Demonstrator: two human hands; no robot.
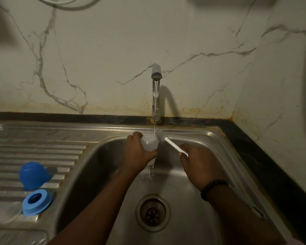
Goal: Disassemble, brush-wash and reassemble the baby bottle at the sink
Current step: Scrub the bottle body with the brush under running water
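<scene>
Bottle body [149,142], clear and frosted, sits over the sink basin [193,183] right under the thin stream of water [154,110] falling from the faucet [156,89]. The left hand [137,154] wraps it from the left, fingers curled over the far side and thumb closing beneath, so most of the lower part is hidden by the palm; only the upper end shows. Water drips [150,171] from below the hand into the basin.

The bottle brush [167,140] lies just to the right, its grey bristle head touching or nearly touching the bottle's upper end, and the white handle slants down to the right hand [198,165]. That hand clenches around the handle's lower end, which disappears inside the fist. A dark beaded bracelet [213,189] circles the right wrist.

The drain [153,212] lies in the basin below the arms. On the ribbed drainboard [42,152] to the left, well apart from the hands, stand a blue dome cap [33,175] and, just in front of it, a blue screw ring [37,201]. A clear, blurred piece [8,212] beside the ring is hard to make out. A marble-patterned wall [113,50] rises behind.
</scene>
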